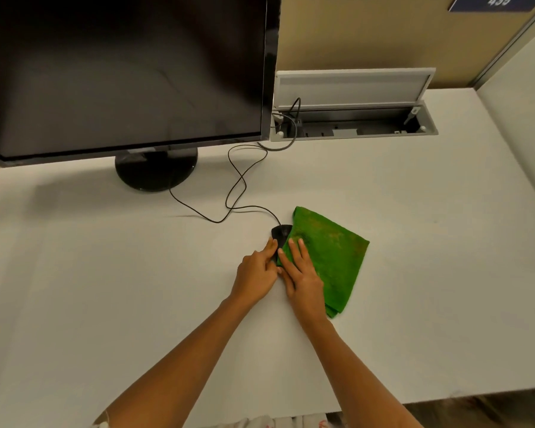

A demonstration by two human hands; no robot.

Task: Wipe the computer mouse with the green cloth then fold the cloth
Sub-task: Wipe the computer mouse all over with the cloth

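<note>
Pressing flat with fingers spread, the right hand (301,274) lies on the green cloth (331,257), which drapes over the right side of the black computer mouse (280,234). The left hand (255,271) pinches the mouse's left edge. Its cable (238,180) loops back toward the monitor (121,72) on the white desk (105,273).

Warm dim light, soft shadows, wide-angle bending
</note>
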